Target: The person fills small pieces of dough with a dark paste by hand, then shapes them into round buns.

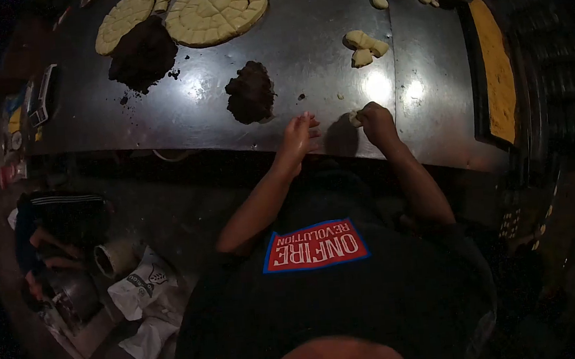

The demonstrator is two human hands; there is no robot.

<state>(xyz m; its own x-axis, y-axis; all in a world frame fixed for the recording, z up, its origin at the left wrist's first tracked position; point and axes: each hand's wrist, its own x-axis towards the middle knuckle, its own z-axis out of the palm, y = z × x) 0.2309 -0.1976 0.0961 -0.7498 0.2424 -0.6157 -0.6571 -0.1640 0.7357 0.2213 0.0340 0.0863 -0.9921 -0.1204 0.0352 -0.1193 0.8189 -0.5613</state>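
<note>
My right hand (379,125) is closed round a small piece of pale dough (356,119), just above the metal table (209,128). To its left, my left hand (300,137) is held near the table's front edge with its fingers apart and nothing in it. A dark brown lump (250,93) lies beyond the left hand. Several pale dough pieces (362,57) are clustered beyond the right hand. At the back left, a larger dark mound (144,54) sits against two flat rounds of cut dough, one on the left (123,20) and one on the right (218,13).
An orange-topped tray (497,72) stands at the right edge. Small dough balls (379,1) lie at the back right, a scale (43,95) at the left end. On the floor at lower left are white bags (144,285) and a person (49,242) beside a metal pot (74,294).
</note>
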